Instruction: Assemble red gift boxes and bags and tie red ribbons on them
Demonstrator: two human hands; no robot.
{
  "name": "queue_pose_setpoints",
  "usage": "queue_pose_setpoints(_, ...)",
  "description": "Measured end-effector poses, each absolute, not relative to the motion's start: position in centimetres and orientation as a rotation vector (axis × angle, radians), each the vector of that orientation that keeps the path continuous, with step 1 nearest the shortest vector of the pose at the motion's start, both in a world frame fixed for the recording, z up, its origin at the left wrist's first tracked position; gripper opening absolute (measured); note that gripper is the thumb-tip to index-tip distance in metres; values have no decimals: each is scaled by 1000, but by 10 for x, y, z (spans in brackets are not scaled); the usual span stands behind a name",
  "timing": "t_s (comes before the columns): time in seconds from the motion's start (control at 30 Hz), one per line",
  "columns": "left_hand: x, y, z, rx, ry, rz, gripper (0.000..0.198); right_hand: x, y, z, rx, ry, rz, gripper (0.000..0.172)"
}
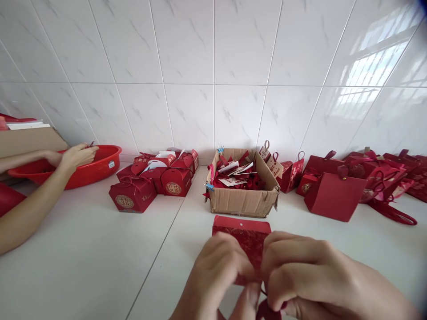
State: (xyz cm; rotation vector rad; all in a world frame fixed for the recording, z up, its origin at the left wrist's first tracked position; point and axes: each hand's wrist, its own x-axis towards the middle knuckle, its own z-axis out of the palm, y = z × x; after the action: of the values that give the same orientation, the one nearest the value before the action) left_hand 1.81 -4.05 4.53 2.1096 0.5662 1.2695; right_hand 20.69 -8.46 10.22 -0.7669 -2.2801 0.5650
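My left hand (pixel 222 266) and my right hand (pixel 310 271) meet low in the head view, both with fingers pinched together. Between them hangs a dark red ribbon (pixel 267 311), its loop partly cut off by the bottom edge. Just behind the fingers, a red patterned gift bag (pixel 240 228) lies on the counter with small holes near its top flap. My hands cover much of its lower part, and I cannot tell whether they touch it.
Beyond the bag stands a cardboard box (pixel 240 202) of ribbons and tags. Red gift boxes (pixel 133 195) sit left, several red bags (pixel 336 195) right. Far left, another person's hand (pixel 80 155) is over a red basin (pixel 100 171). A tiled wall (pixel 187 115) backs the counter (pixel 100 258).
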Motion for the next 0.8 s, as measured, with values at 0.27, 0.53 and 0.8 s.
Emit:
queue_pose_setpoints(0.27,21,-2,33,1717,940,1136,62,230,-80,108,-1170,-2469,563,16)
queue_pose_setpoints(0.53,34,4,28,1544,798,1138,59,231,-59,98,-1125,-2456,609,17)
queue_pose_setpoints(0.8,27,16,25,1746,887,1026,21,245,-73,102,-1237,-2560,965,19)
